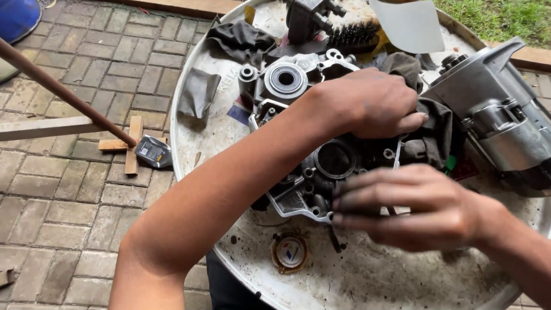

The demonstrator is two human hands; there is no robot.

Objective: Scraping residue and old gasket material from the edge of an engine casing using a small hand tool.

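With the left hand (367,103) pressing a dark rag (430,129) onto the engine case (321,155) at the round tray's (189,138) middle, the right hand (425,209), fingers pressed together, should probably work gently so grit stays out of the bore

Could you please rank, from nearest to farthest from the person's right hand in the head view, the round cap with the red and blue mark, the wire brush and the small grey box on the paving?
From the right hand:
1. Round cap with the red and blue mark, just left of it on the round metal tray.
2. Wire brush, at the tray's far edge.
3. Small grey box, off the tray, on the brick paving at far left.
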